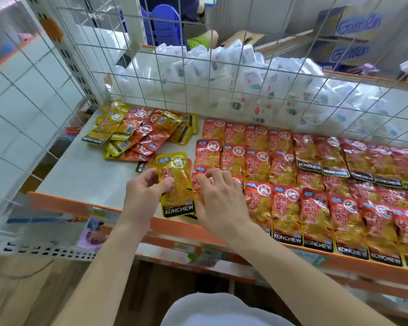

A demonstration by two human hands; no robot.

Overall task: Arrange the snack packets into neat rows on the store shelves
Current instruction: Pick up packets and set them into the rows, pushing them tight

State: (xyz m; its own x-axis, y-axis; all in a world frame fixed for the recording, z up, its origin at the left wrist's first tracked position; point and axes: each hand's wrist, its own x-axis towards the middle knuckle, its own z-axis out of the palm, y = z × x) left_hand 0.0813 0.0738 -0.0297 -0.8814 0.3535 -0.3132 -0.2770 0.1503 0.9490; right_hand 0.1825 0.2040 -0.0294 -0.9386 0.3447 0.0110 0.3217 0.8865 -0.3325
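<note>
Pinching the yellow packet [176,182] by its edge in the left hand [143,191], ready for placing. Pressing or gripping, hard to tell which, red packets [199,171] under the right hand [219,201], likely squaring the row.

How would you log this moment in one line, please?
left hand: holds yellow packet | right hand: rests on red packet | loose pile: unsorted | red rows: neat

Single head-worn wide-angle view, facing forward and steeply down onto the shelf [80,175], close, within arm's reach, left hand [144,191] and right hand [219,203] meeting at centre frame, both reaching in from the lower edge, straight lines bowing near the borders
</note>
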